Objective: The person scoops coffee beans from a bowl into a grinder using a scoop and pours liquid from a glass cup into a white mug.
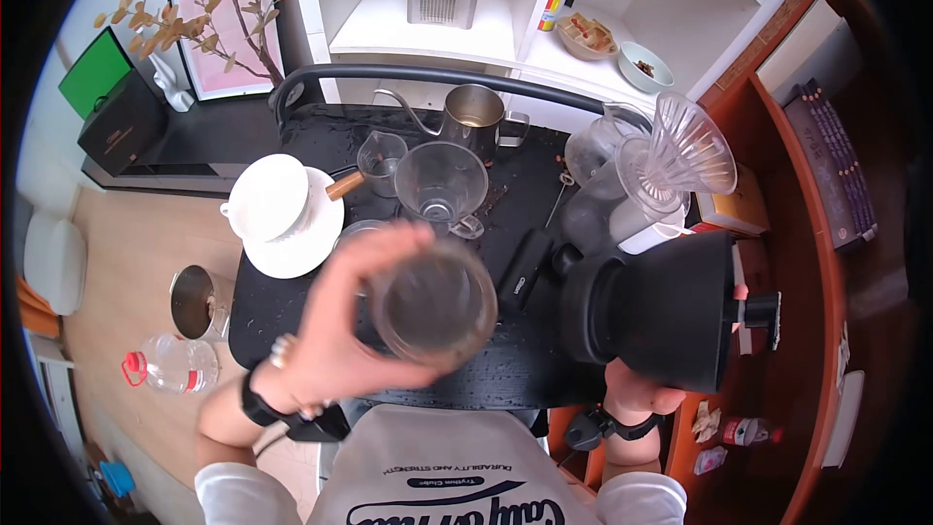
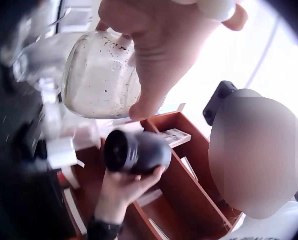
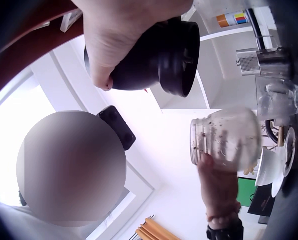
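My left hand point(image 1: 326, 340) grips a clear glass jar point(image 1: 435, 306) round its side, over the near part of the black table. Dark coffee specks cling inside the jar point(image 2: 101, 80), as the left wrist view shows. Over the table's right edge, my right hand point(image 1: 637, 394) holds a black coffee grinder body point(image 1: 666, 311) on its side. Its narrower collar points left toward the jar, and a short black stub sticks out of its wide end. In the right wrist view the open collar of the grinder body point(image 3: 181, 62) faces the jar point(image 3: 231, 140), with a gap between them.
On the table point(image 1: 282, 340) stand a white cup point(image 1: 269, 196) on a saucer, a glass mug point(image 1: 440, 180), a steel kettle point(image 1: 473, 122) and a ribbed glass dripper point(image 1: 690, 151). A black crank handle point(image 1: 525, 272) lies mid-table. Wooden shelving point(image 1: 816, 331) rises at right.
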Available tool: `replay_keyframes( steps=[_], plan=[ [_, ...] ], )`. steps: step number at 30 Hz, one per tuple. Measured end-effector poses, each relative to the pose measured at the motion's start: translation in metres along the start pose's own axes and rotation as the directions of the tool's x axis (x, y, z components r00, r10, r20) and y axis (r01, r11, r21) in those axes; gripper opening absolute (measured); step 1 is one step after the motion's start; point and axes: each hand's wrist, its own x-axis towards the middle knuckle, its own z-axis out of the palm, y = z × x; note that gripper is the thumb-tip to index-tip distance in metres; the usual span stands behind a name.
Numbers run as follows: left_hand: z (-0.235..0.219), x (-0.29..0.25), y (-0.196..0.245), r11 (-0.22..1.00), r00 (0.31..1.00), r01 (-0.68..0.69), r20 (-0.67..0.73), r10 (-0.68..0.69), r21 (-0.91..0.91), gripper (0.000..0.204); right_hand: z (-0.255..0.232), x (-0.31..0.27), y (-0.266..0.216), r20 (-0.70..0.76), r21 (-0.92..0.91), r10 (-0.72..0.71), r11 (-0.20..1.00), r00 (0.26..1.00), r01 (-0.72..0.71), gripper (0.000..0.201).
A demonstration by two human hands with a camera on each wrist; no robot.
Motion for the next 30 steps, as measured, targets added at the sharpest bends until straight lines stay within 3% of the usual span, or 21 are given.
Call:
replay_keyframes(
  steps=[2, 5, 8, 9, 10, 12, 14, 19, 22, 23, 26, 27, 28, 29, 30],
  plan=[
    [0.025, -0.012, -0.013, 0.976, 0.993, 0.111, 0.064, -0.101, -0.189, 0.079, 0.002, 0.006, 0.002, 0.014, 0.002, -0.001, 1.0, 1.0, 0.001, 0.109],
    [0.05, -0.019, -0.029, 0.976, 0.983, 0.177, -0.023, -0.181, -0.127, 0.075, 0.029, 0.017, 0.007, 0.037, -0.004, 0.009, 1.0, 0.999, -0.009, 0.11],
    [0.059, -0.016, -0.044, 0.986, 0.983, 0.159, -0.08, -0.163, -0.06, 0.075, 0.028, 0.017, 0.007, 0.058, -0.006, 0.019, 1.0, 0.998, -0.019, 0.112],
    [0.06, -0.018, -0.046, 0.963, 0.963, 0.249, -0.075, -0.258, -0.106, 0.076, 0.034, 0.014, 0.01, 0.122, -0.027, 0.044, 0.999, 0.992, -0.041, 0.113],
    [0.06, -0.018, -0.047, 0.962, 0.963, 0.251, -0.076, -0.259, -0.105, 0.076, 0.04, 0.038, 0.002, 0.241, -0.133, -0.249, 0.949, 0.938, 0.286, 0.11],
    [0.058, -0.015, -0.049, 0.958, 0.955, 0.288, -0.078, -0.288, -0.012, 0.077, 0.052, 0.041, 0.006, 0.298, -0.093, -0.23, 0.959, 0.926, 0.268, 0.107],
    [0.059, -0.019, -0.054, 0.949, 0.946, 0.314, -0.069, -0.316, -0.039, 0.079, 0.058, 0.044, 0.021, 0.341, -0.06, -0.274, 0.948, 0.899, 0.312, 0.113],
    [0.058, -0.02, -0.059, 0.947, 0.945, 0.318, -0.064, -0.32, -0.045, 0.081, 0.056, 0.041, 0.025, 0.383, 0.033, -0.208, 0.977, 0.9, 0.212, 0.113],
    [0.058, -0.022, -0.061, 0.938, 0.938, 0.344, -0.015, -0.345, -0.038, 0.084, 0.049, 0.036, 0.021, 0.388, 0.007, -0.135, 0.99, 0.912, 0.143, 0.118],
    [0.057, -0.021, -0.06, 0.943, 0.944, 0.328, -0.011, -0.329, -0.048, 0.086, 0.043, 0.038, 0.019, 0.441, -0.016, -0.133, 0.988, 0.888, 0.156, 0.121],
    [0.049, -0.022, -0.047, 0.96, 0.962, 0.273, 0.007, -0.273, -0.063, 0.091, 0.026, 0.041, 0.01, 0.4, -0.163, -0.152, 0.959, 0.904, 0.234, 0.117],
    [0.044, -0.025, -0.04, 0.975, 0.972, 0.223, -0.07, -0.223, -0.006, 0.088, 0.017, 0.037, 0.014, 0.375, -0.119, -0.18, 0.963, 0.909, 0.24, 0.109],
    [0.04, -0.029, -0.037, 0.983, 0.975, 0.177, -0.147, -0.167, 0.055, 0.085, 0.003, 0.033, 0.01, 0.362, -0.285, -0.169, 0.916, 0.917, 0.282, 0.09],
    [0.037, -0.036, -0.038, 0.988, 0.954, 0.15, -0.259, -0.152, -0.026, 0.065, -0.008, 0.033, 0.002, 0.336, -0.391, -0.126, 0.883, 0.933, 0.26, 0.063],
    [0.021, -0.046, -0.038, 0.991, 0.963, 0.132, -0.237, -0.127, 0.003, 0.04, -0.017, 0.033, -0.004, 0.294, -0.524, -0.084, 0.819, 0.952, 0.234, 0.042]
  ],
)
